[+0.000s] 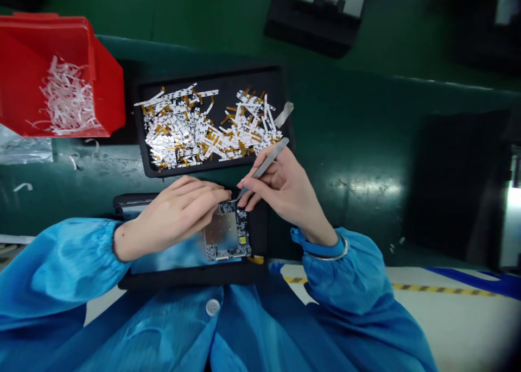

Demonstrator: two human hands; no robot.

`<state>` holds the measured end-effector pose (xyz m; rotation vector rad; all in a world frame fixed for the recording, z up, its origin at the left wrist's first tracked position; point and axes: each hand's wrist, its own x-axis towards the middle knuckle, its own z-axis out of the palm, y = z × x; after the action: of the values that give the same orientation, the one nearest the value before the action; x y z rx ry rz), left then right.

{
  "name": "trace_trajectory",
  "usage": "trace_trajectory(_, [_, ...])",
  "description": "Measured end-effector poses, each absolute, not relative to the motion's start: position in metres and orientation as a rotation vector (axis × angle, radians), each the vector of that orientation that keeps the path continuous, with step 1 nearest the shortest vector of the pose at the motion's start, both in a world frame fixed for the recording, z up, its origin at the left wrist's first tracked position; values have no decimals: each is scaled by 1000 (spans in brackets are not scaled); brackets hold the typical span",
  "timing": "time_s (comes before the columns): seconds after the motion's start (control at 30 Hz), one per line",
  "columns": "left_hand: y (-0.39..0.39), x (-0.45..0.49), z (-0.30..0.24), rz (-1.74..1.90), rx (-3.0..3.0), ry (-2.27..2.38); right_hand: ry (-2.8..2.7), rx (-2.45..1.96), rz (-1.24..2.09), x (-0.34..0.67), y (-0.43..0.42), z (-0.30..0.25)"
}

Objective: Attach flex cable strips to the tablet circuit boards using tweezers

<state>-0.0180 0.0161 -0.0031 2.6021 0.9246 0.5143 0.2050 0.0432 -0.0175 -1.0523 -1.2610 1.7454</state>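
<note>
An opened tablet-like device (179, 260) lies in a black holder in front of me, with a circuit board (228, 233) exposed at its right end. My left hand (179, 212) rests on the device, fingers closed together and pressed at the board's top edge. My right hand (285, 190) pinches a pair of metal tweezers (264, 165), whose tip points down to the board's top corner, right beside my left fingertips. Whatever sits between the tweezer tips is too small to make out.
A black tray (140, 144) heaped with several white and orange flex strips lies just beyond my hands. A red bin (108, 84) with white paper strips stands at the far left. Another dark fixture (313, 30) sits at the back on the green bench (358, 160).
</note>
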Motion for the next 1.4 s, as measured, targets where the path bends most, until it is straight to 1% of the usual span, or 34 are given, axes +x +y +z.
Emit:
trace_trajectory(0.33, [14, -16, 7, 463, 2605, 962, -1175, -1074, 1721, 203, 41, -22])
trace_trajectory(0.57, [-1, -26, 8, 348, 2802, 862, -1208, -1082, 1704, 205, 41, -21])
trace_trajectory(0.9, [-21, -20, 3, 228, 2984, 1015, -1379, -1126, 1524, 205, 34, -17])
trace_trajectory(1.0, [-23, -20, 3, 192, 2993, 1012, -1375, -1149, 1537, 205, 35, -16])
trace_trajectory(1.23, [-22, -18, 4, 210, 2996, 1031, -1266, -1191, 1575, 204, 37, -14])
trace_trajectory(1.4, [-24, -20, -1, 258, 2908, 1050, -1341, -1182, 1530, 204, 37, -13])
